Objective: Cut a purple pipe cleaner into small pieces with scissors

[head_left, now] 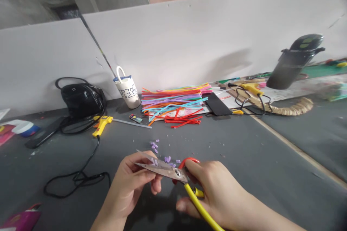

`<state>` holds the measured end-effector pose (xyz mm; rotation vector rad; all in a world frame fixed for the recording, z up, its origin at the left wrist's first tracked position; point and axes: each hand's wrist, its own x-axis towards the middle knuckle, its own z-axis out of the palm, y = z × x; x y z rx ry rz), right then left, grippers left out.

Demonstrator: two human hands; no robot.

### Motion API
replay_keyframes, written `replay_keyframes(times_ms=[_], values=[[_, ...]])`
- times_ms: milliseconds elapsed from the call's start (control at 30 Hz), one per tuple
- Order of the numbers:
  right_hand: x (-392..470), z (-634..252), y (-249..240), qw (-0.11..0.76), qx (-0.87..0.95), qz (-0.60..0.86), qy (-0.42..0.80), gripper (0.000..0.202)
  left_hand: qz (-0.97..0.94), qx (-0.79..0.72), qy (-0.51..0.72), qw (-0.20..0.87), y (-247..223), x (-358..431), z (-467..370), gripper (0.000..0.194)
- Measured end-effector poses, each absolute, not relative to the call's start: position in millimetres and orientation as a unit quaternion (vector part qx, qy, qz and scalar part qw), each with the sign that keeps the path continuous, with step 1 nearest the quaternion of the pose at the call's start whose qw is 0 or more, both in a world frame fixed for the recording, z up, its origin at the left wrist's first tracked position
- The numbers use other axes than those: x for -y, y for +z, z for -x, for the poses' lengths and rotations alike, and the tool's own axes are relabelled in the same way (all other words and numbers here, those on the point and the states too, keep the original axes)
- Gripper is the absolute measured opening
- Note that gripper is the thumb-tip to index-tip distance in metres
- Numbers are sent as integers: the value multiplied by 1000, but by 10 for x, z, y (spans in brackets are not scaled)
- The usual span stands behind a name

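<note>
Right hand (214,187) gripped the scissors (165,169) by their handles, blades parted, while left hand (132,180) pinched something small between them, near the desk's (244,151) front edge.

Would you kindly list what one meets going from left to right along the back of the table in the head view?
Black handbag → yellow glue gun → white cup with handle → pile of coloured straws → black phone → second yellow glue gun → dark flask.

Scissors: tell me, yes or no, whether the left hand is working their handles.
No: the right hand grips the handles of the scissors, while the left hand pinches something small at the blades.
</note>
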<state>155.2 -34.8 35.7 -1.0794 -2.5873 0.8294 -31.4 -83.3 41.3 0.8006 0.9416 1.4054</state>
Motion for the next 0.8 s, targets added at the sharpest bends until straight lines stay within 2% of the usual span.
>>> replay_keyframes(times_ms=[233,800], values=[[368,-1546,375,103,875,377,287,42,-345,-426,598,585,424,833,321,3],[344,-1532,344,116,873,409,240,40,-342,-427,596,588,423,824,317,2]])
